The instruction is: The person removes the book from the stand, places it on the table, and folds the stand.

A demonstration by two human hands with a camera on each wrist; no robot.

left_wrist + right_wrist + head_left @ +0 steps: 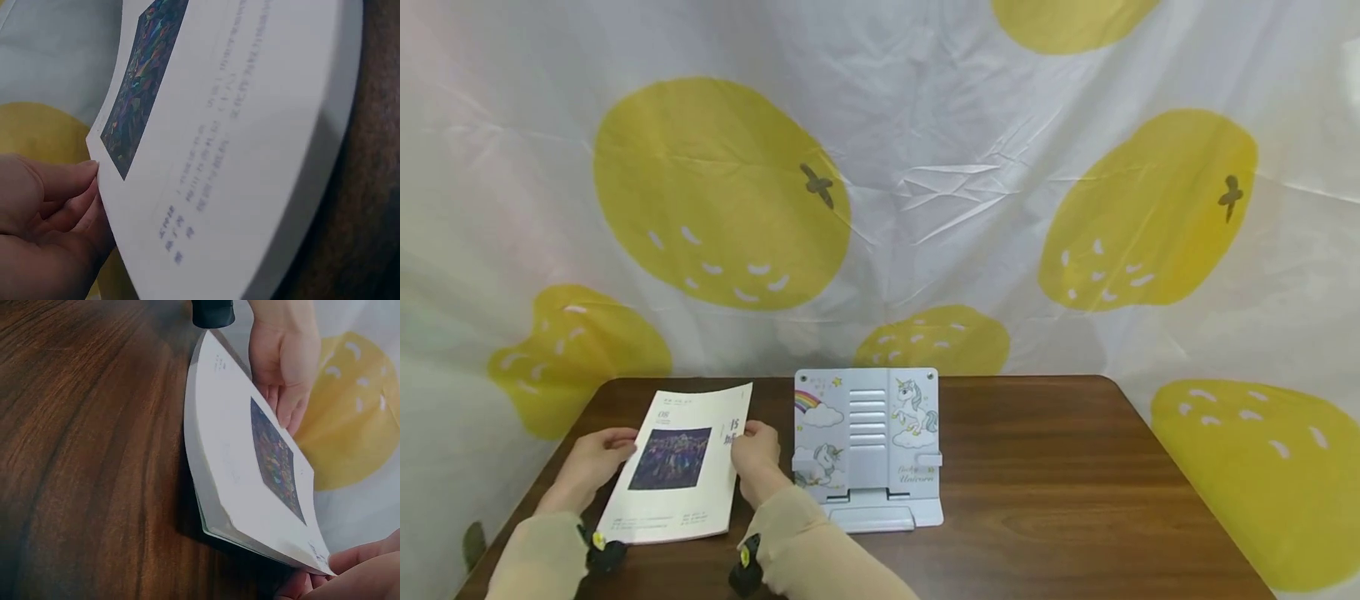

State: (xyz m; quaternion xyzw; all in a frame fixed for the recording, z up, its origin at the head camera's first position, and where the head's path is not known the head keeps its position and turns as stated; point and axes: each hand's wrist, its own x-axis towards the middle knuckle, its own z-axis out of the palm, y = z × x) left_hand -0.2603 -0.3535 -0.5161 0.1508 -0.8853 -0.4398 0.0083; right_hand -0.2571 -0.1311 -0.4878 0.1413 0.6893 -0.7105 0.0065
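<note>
A white paperback book point(681, 508) with a dark, colorful picture on its cover is held between both hands at the left of the table. My left hand point(587, 468) pinches its left edge, fingers tucked beneath. On the opposite edge, my right hand point(757, 454) grips the book with thumb on top and fingers underneath. The right wrist view shows the book point(228, 444) bowed, its right side raised off the wood. Just right of the right hand stands a white metal book stand point(867, 450) printed with unicorns and a rainbow, its back plate upright.
The brown wooden table point(1037, 483) extends to the right of the stand. Behind it hangs a white curtain point(925, 208) with large yellow fruit prints. Black wrist bands point(747, 568) sit over the cream sleeves.
</note>
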